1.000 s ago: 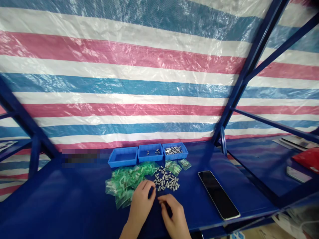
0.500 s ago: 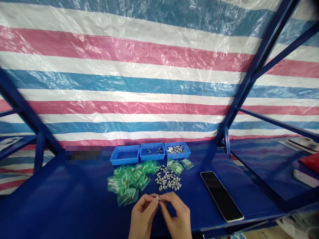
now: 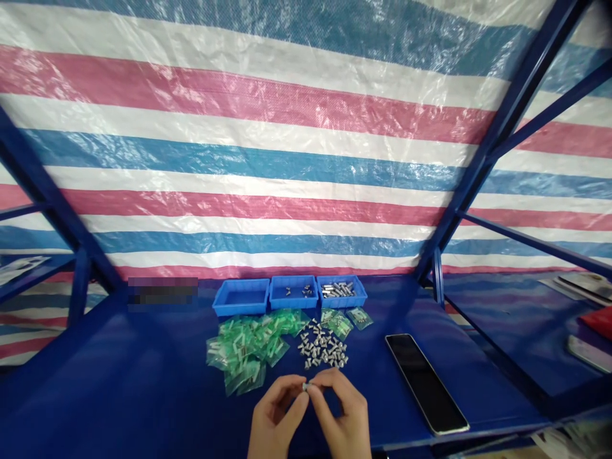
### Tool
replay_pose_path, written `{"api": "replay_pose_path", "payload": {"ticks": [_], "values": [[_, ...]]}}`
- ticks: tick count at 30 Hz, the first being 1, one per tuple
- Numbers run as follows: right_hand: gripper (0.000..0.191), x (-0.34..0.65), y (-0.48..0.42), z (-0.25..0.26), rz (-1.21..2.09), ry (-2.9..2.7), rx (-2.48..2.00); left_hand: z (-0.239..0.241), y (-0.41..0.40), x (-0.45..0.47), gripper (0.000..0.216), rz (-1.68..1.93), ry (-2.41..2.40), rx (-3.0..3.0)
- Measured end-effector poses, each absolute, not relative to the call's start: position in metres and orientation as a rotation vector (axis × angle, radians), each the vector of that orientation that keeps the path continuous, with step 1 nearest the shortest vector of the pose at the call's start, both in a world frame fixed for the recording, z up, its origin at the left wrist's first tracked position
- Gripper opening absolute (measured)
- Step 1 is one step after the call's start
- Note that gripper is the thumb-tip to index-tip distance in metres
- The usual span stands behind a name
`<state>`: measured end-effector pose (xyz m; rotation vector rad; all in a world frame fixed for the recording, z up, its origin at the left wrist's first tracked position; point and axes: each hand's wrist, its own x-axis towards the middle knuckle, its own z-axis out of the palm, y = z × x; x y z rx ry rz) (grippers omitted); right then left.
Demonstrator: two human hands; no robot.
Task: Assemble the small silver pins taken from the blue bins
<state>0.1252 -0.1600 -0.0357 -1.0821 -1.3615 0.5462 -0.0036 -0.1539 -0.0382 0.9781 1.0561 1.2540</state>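
Note:
My left hand (image 3: pixel 280 414) and my right hand (image 3: pixel 340 411) meet near the front of the blue table. Thumb and fingers of both are pinched on one small silvery metal screw (image 3: pixel 306 386), mostly hidden by the fingertips. Just beyond the hands lies a loose pile of short metal screws (image 3: pixel 322 347). To the left of that pile is a heap of clear and green plastic bags (image 3: pixel 248 347) with small parts in them. A few more small bags (image 3: pixel 337 323) lie behind the screws.
Three blue trays stand in a row at the back: the left tray (image 3: pixel 241 298) bare, the middle tray (image 3: pixel 282 303) with a few small screws, the right tray (image 3: pixel 361 298) with metal sleeves. A phone (image 3: pixel 427 382) lies at right. Blue metal posts (image 3: pixel 492 143) flank the striped sheet (image 3: pixel 268 204).
Both hands stay pinched together, with the fingertips shifted slightly and the screw turned between them. The view has moved a little. The trays, bags and pile are unchanged.

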Motion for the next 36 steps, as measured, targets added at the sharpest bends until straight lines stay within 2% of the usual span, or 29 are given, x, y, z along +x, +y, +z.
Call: {"api": "replay_pose_path", "payload": {"ticks": [5,10,15,19,22,25,29,36], "values": [[0.030,0.116,-0.158,-0.052,0.826,-1.255,-1.091,-0.038,-0.150,-0.003,0.024,1.313,1.153,1.155],[0.037,0.109,-0.159,-0.065,1.045,-1.174,-1.010,-0.032,-0.133,-0.004,0.017,1.309,1.183,1.424],[0.044,0.109,-0.162,-0.067,1.025,-1.073,-1.081,-0.018,-0.058,-0.003,0.016,1.501,1.271,1.692],[0.045,0.108,-0.164,-0.071,0.982,-1.075,-1.116,-0.007,0.017,-0.002,0.015,1.519,1.336,1.808],[0.044,0.111,-0.164,-0.077,0.871,-1.116,-1.152,-0.004,0.039,-0.003,0.022,1.498,1.373,1.901],[0.036,0.120,-0.162,-0.081,0.640,-1.216,-1.208,-0.005,0.019,-0.006,0.023,1.451,1.369,1.987],[0.024,0.136,-0.152,-0.078,0.401,-1.423,-1.307,-0.018,-0.049,-0.013,0.017,1.355,1.315,2.074],[0.035,0.135,-0.125,-0.077,0.224,-1.726,-1.361,-0.067,-0.124,-0.014,0.024,1.178,1.527,2.174]]}}
